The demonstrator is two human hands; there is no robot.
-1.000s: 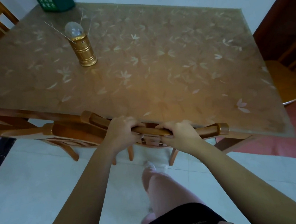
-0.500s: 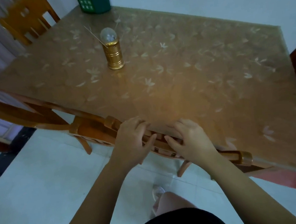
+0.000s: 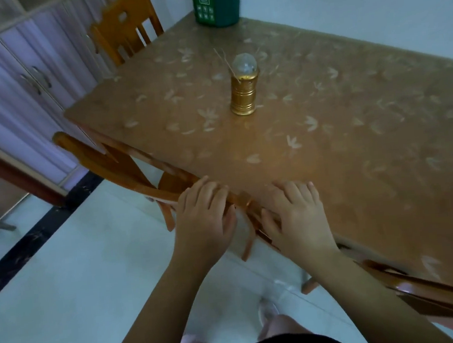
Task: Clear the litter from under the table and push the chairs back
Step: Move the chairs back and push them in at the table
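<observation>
A wooden dining chair (image 3: 248, 210) at lower centre sits tucked tight against the table (image 3: 328, 147) edge, its top rail under the rim. A second chair (image 3: 108, 160) stands at left, a third (image 3: 126, 29) at upper left.

L hand (image 3: 204, 215), R hand (image 3: 297, 214): palms down, fingers loosely spread.

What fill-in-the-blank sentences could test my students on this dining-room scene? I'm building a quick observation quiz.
1. Both hands, left hand and right hand, rest on a ___ chair.
2. The gold lantern stands ___ on the table.
3. The bin at the table's far corner is ___.

Missing words: wooden; upright; green
</observation>
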